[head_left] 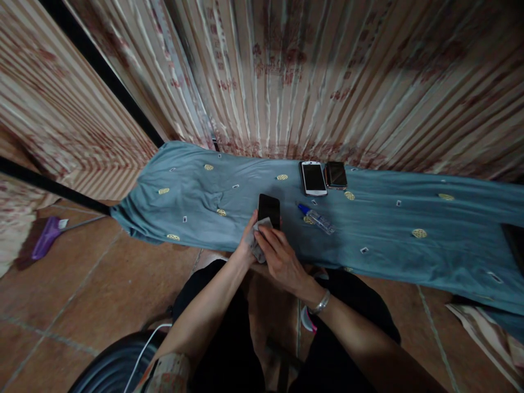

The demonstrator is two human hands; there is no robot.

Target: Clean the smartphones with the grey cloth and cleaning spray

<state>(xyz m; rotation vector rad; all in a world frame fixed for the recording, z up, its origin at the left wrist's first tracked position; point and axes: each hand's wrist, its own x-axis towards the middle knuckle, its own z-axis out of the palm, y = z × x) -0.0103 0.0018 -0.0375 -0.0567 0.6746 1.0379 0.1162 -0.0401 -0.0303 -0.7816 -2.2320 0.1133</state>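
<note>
My left hand (246, 240) is closed round the left side of a black smartphone (269, 209), held up near the table's front edge. My right hand (282, 255) presses a grey cloth (259, 252) against the lower part of the phone, its fingers bent over the cloth. The phone's upper dark screen shows; its lower end is hidden by cloth and fingers. To the right lies a clear spray bottle (321, 221) with a blue top, on its side. Behind it rest a white-fronted phone (314, 179) and a dark phone or case (337, 175).
A blue-green cloth with yellow prints (388, 218) covers the long narrow table. Patterned curtains (286, 82) hang right behind it. A dark flat object (513, 245) sits at the right end. On the tiled floor are a purple broom (46, 238) and a black round stool (110, 363).
</note>
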